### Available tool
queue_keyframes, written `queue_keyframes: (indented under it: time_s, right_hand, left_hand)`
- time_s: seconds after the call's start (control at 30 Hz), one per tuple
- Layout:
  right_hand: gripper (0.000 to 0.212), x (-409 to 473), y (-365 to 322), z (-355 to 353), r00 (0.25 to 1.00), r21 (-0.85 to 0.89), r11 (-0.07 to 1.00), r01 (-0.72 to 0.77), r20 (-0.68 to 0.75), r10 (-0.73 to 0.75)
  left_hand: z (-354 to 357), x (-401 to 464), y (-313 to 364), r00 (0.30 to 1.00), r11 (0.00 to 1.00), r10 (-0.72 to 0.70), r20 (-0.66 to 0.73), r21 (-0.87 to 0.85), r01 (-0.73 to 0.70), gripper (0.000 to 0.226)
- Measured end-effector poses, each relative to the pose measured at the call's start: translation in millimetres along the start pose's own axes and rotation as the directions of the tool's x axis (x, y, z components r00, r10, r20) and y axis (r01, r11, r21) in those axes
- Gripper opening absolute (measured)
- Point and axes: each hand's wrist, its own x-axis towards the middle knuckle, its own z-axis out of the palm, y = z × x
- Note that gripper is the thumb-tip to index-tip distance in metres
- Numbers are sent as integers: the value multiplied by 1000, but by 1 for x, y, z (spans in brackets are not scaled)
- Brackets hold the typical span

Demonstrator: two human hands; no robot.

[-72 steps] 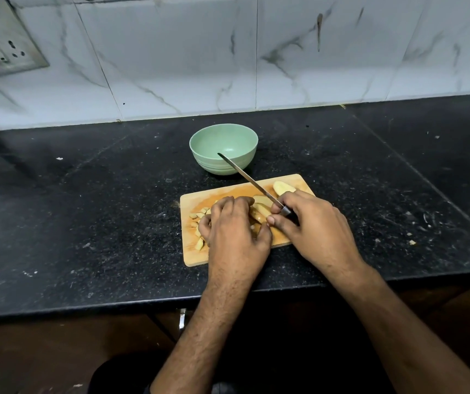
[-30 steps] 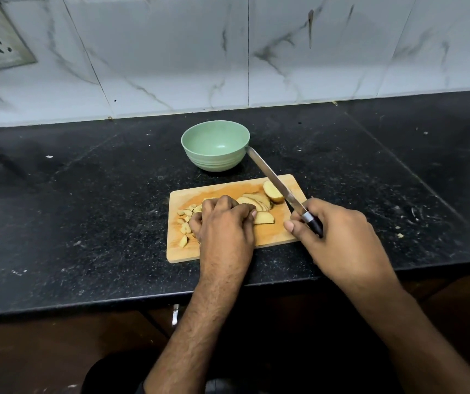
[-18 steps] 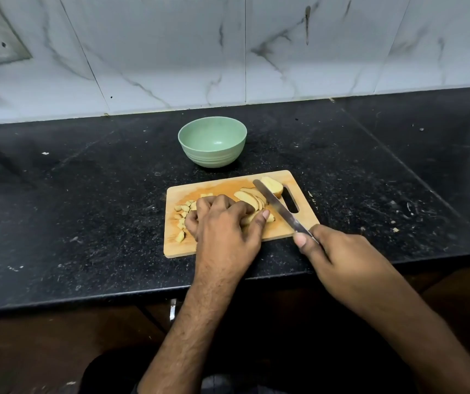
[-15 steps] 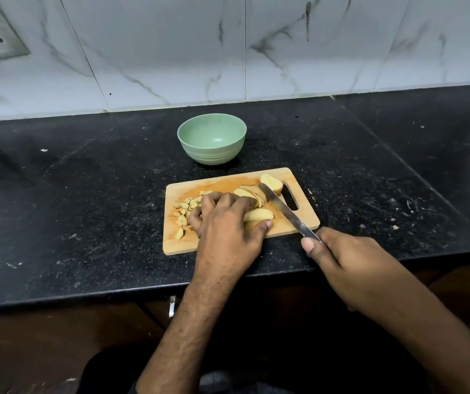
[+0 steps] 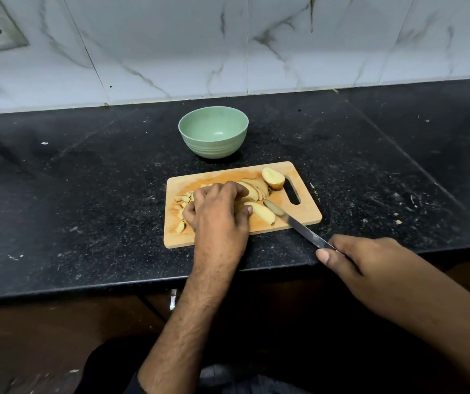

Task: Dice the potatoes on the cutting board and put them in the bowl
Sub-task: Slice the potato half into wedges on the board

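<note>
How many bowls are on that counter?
1. The green bowl stands on the black counter, just behind the wooden cutting board and in front of the tiled wall. It looks empty, and nothing in view seems to hide another.

L hand (image 5: 219,214) pins potato slices (image 5: 259,211) on board (image 5: 299,214); R hand (image 5: 370,260) grips knife (image 5: 299,227).

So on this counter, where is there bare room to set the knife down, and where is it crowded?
Bare black counter lies left of the cutting board, and more to its right, beyond the knife. A narrow strip separates the board from the green bowl. The board itself is crowded: left hand, potato slices, diced pieces, a potato half.
</note>
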Motion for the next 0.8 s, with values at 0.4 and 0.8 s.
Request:
queue_keyframes:
  time_s: [0.4, 0.8]
  right_hand:
    - [40, 13, -14, 0, 999, 0, 999, 35, -34, -35]
    - [40, 26, -32, 14, 996, 7, 997, 73, -48, -73]
  left_hand:
    - [2, -12, 5, 994, 976, 84, 77, 195, -97, 61]
    - [1, -9, -1, 997, 991, 27, 75, 128, -37, 63]
